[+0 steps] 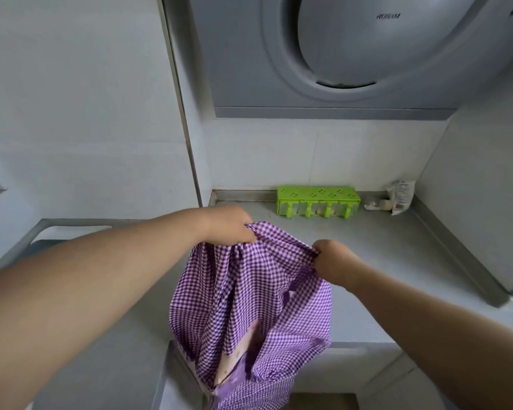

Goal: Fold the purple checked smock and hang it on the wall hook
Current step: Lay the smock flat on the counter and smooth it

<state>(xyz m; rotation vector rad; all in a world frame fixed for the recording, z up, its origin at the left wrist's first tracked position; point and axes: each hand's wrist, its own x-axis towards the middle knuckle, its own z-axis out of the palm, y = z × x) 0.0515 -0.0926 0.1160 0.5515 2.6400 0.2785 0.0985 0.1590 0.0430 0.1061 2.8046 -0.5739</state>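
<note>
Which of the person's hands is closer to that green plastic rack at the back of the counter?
Hard to call. The left hand sits left of the green rack; the right hand is below it.

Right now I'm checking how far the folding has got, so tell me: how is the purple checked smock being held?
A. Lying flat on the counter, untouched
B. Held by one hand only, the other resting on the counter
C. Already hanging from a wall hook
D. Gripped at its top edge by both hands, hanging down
D: the left hand and the right hand each pinch the top edge of the smock, which hangs loose and unfolded in front of the counter.
</note>
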